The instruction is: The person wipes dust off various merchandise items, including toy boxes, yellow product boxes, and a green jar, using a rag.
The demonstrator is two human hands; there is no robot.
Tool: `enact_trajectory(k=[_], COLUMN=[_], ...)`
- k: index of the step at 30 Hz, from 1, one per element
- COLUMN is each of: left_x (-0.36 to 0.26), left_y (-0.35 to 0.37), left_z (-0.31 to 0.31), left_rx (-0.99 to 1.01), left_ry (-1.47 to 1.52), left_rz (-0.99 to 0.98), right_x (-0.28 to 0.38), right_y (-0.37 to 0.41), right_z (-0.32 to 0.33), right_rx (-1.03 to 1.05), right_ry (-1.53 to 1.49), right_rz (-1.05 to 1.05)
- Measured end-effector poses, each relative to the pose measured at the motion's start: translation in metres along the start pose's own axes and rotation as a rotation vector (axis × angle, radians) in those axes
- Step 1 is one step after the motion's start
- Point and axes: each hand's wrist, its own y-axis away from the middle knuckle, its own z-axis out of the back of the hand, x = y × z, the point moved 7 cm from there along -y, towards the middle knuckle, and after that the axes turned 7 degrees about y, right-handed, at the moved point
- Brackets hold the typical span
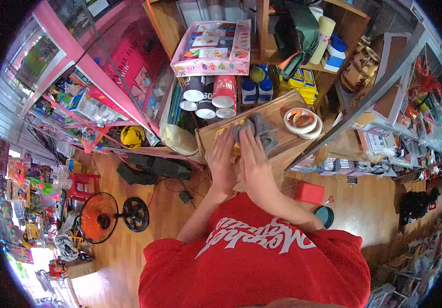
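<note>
My right hand presses down on a bunched grey cloth, its fingertips partly sunk in the folds. The cloth lies on a brown wooden shelf top. Close beside it, my left hand rests on the same board with its fingers stretched out flat. Small patches of something yellow show around the fingers; I cannot make out what it is. Rolls of white tape lie to the right of the cloth.
Behind the board stand several black and red tubes, a pink-edged display box, blue-capped bottles and yellow packets. A slanting metal post rises at the right. An orange fan and a red box are on the floor.
</note>
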Motion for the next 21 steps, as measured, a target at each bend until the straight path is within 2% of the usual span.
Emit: enact_trajectory(k=[5, 8, 9, 11, 12, 14, 17, 20, 21], left_x=[-0.007, -0.004, 0.001, -0.001, -0.002, -0.001, 0.0, 0.011, 0.013], left_y=[-0.004, -0.001, 0.003, 0.007, 0.009, 0.007, 0.0, 0.007, 0.008], left_z=[0.006, 0.004, 0.001, -0.005, -0.008, -0.01, -0.006, -0.005, -0.004], left_rx=[0.033, 0.079, 0.083, 0.081, 0.082, -0.007, -0.06, -0.037, -0.027], left_ry=[-0.027, -0.088, -0.114, -0.078, -0.06, -0.053, -0.041, -0.11, -0.11], left_rz=[-0.02, 0.002, -0.029, 0.036, 0.069, 0.011, -0.004, 0.039, 0.044], right_x=[-0.014, -0.047, -0.053, -0.053, -0.045, -0.033, -0.028, -0.018, -0.025], right_y=[0.014, -0.001, -0.011, -0.025, -0.024, -0.009, 0.004, 0.023, 0.024], right_z=[0.018, 0.036, 0.039, 0.046, 0.032, -0.012, -0.016, -0.013, -0.009], right_rx=[0.18, 0.119, 0.103, 0.054, -0.006, -0.122, -0.117, -0.025, 0.044], right_ry=[-0.238, -0.222, -0.267, -0.346, -0.202, 0.087, -0.056, -0.067, -0.156], right_rz=[-0.066, -0.122, -0.265, -0.557, -0.421, -0.145, -0.17, -0.092, -0.182])
